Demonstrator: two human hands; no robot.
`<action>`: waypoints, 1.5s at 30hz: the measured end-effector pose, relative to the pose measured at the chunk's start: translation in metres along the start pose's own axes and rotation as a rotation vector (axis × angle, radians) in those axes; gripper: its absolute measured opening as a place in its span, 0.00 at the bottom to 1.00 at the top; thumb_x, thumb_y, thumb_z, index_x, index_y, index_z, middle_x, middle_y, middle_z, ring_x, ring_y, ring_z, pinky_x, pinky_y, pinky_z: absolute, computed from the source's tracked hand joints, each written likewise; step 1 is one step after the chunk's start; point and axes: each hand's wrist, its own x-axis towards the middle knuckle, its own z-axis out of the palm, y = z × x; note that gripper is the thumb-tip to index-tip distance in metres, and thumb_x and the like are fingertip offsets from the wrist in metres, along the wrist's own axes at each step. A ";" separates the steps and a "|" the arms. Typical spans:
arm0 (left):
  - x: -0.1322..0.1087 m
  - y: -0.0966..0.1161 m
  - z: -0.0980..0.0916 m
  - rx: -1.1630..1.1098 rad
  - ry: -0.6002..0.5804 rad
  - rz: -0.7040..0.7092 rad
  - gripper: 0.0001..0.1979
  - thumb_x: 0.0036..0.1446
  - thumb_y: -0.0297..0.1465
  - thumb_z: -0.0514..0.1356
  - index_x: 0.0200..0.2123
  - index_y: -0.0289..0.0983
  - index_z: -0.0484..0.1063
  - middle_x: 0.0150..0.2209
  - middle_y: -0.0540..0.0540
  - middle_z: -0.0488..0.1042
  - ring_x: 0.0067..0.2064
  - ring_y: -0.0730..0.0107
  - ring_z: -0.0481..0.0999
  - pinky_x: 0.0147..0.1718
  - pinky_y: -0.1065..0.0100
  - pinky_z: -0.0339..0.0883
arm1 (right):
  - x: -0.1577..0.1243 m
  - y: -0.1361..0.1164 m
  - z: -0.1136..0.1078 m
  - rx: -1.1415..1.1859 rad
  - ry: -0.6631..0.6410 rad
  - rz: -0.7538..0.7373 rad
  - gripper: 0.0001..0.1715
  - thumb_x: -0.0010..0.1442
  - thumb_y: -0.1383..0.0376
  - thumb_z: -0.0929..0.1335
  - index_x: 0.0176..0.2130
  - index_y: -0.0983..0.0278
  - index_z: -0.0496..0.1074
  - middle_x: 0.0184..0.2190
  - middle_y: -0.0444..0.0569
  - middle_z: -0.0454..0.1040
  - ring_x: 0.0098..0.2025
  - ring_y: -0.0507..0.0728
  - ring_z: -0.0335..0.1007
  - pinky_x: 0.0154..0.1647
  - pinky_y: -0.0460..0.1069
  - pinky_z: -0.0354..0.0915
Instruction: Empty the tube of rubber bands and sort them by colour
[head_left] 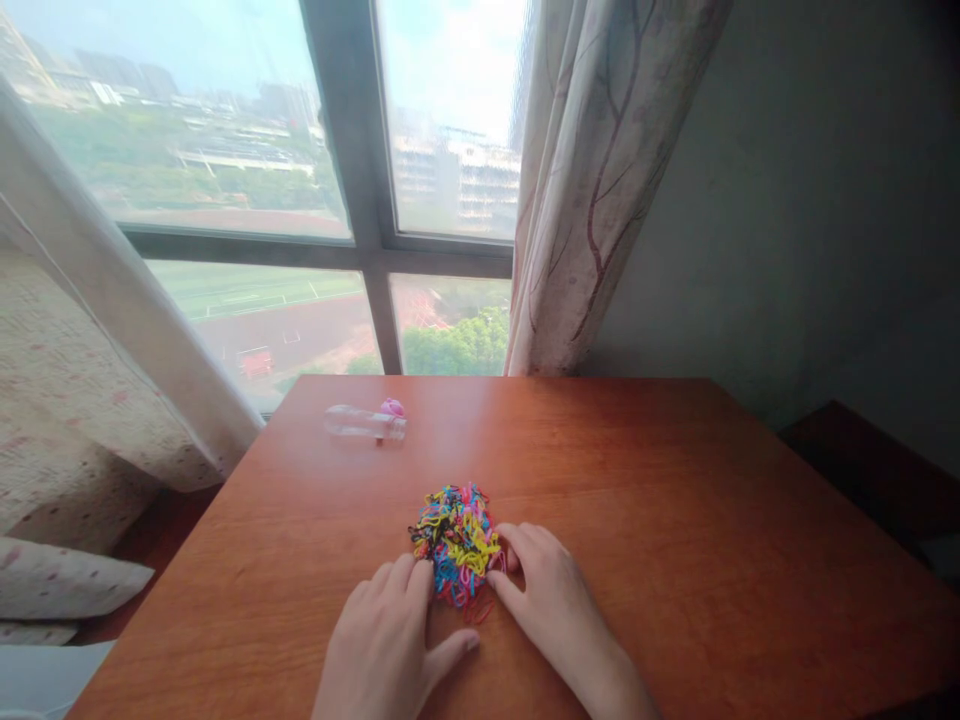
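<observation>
A small heap of tiny colourful rubber bands in yellow, blue, pink, black and red lies on the wooden table, near its front. My left hand rests flat on the table with its fingertips touching the heap's left lower side, fingers stretched and the thumb out to the right. My right hand lies on the heap's right side, fingers curled slightly against the bands, holding nothing that I can see. A clear plastic bottle lies on its side further back, with a pink cap beside it.
A large window stands behind the table with curtains on both sides. A grey wall is at the right. A patterned cushion lies at the left below the table edge. Dark furniture stands at the right.
</observation>
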 end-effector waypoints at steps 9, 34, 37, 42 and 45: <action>0.004 -0.002 0.003 0.108 0.110 -0.012 0.15 0.60 0.44 0.56 0.37 0.40 0.73 0.36 0.43 0.77 0.39 0.54 0.76 0.38 0.61 0.62 | 0.000 0.009 -0.015 0.251 -0.062 -0.029 0.12 0.55 0.76 0.67 0.38 0.61 0.73 0.31 0.43 0.72 0.32 0.53 0.68 0.34 0.45 0.62; 0.035 -0.030 -0.036 -0.075 -0.053 -0.061 0.14 0.64 0.44 0.51 0.38 0.41 0.68 0.40 0.46 0.77 0.43 0.59 0.77 0.34 0.66 0.62 | 0.036 0.010 -0.007 0.090 0.018 -0.134 0.14 0.57 0.75 0.66 0.40 0.61 0.75 0.34 0.46 0.74 0.35 0.54 0.71 0.36 0.46 0.63; 0.040 -0.038 -0.039 -0.062 -0.034 -0.061 0.15 0.64 0.44 0.50 0.38 0.41 0.68 0.39 0.46 0.77 0.42 0.59 0.78 0.35 0.65 0.64 | 0.039 0.013 -0.005 0.093 0.043 -0.132 0.13 0.57 0.75 0.65 0.40 0.62 0.75 0.35 0.47 0.73 0.35 0.54 0.70 0.36 0.46 0.64; 0.065 -0.063 -0.054 0.082 0.165 -0.050 0.17 0.63 0.41 0.49 0.46 0.36 0.69 0.47 0.39 0.74 0.46 0.53 0.77 0.42 0.59 0.68 | 0.064 0.012 0.000 0.023 0.090 -0.170 0.19 0.57 0.79 0.62 0.43 0.65 0.75 0.40 0.52 0.73 0.43 0.57 0.70 0.47 0.49 0.64; 0.090 -0.078 -0.063 0.237 0.294 0.006 0.20 0.60 0.35 0.51 0.52 0.32 0.68 0.49 0.34 0.73 0.49 0.48 0.75 0.48 0.54 0.67 | 0.079 0.004 0.005 0.003 0.052 -0.206 0.23 0.54 0.80 0.61 0.44 0.65 0.75 0.42 0.53 0.72 0.46 0.57 0.69 0.50 0.49 0.64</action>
